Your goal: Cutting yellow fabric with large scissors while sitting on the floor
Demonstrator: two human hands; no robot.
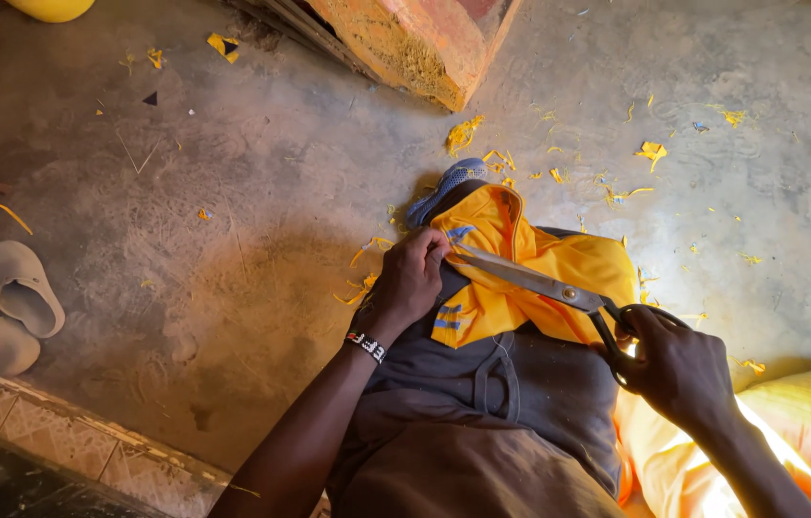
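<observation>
Head view, cutting of yellow cloth (521, 278) over the person's lap. Nearest the viewer, the right hand (679, 369) has its fingers closed through the black handles of the scissors (545, 283), whose blades lie nearly together across the cloth, tips pointing toward the left hand (412, 278). That hand pinches the cloth's edge just beside the blade tips, holding the fabric taut. The cloth rests on grey trousers (511, 384), between the two hands. Beyond the cloth, yellow scraps (653, 152) lie strewn over the concrete floor (262, 192), which suggests much trimming is done; the piece in hand remains largely whole, its cut unfinished.
</observation>
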